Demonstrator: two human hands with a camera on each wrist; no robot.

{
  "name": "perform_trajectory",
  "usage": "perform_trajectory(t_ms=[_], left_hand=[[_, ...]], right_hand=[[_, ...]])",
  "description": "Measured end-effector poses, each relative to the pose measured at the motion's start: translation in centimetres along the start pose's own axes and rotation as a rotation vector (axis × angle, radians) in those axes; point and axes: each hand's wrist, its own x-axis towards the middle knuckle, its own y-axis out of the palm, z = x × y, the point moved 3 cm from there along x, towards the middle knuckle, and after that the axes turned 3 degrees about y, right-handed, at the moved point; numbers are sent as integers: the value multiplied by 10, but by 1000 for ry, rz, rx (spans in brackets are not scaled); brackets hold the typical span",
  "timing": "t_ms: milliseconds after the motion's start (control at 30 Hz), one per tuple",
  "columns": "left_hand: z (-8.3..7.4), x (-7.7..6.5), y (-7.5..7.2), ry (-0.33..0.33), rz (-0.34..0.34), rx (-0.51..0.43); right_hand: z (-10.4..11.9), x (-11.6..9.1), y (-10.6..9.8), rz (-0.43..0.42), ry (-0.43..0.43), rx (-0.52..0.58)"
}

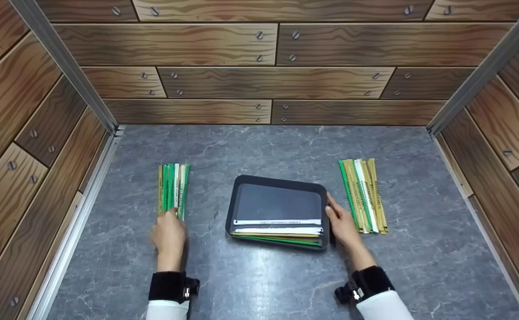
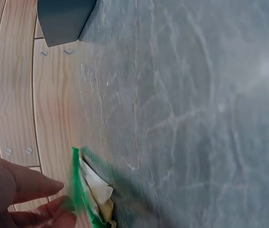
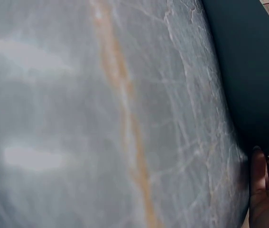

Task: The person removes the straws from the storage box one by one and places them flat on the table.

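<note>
A dark rectangular tray sits in the middle, several slim printed stick packets in white, gold and green lying along its near side. My right hand holds the tray's right side; fingers and thumb meet its dark wall in the right wrist view. On the left, my left hand is over the near end of a bundle of green, gold and white stick packets. The left wrist view has thumb and fingertips right at a green packet; I cannot tell whether they pinch it.
Another bundle of green, gold and white stick packets lies right of the tray, close beside my right hand. Wood-patterned walls enclose the grey marbled tabletop at the back and both sides, with metal rails along the edges.
</note>
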Motion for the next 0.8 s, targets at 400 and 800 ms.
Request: perform_trajectory(t_ms=[400, 800], left_hand=[[-40, -14, 19, 247, 94, -277], [-81, -25, 57, 375, 194, -326]], right_hand=[[1, 0, 1, 18, 9, 3], [1, 0, 1, 16, 2, -1]])
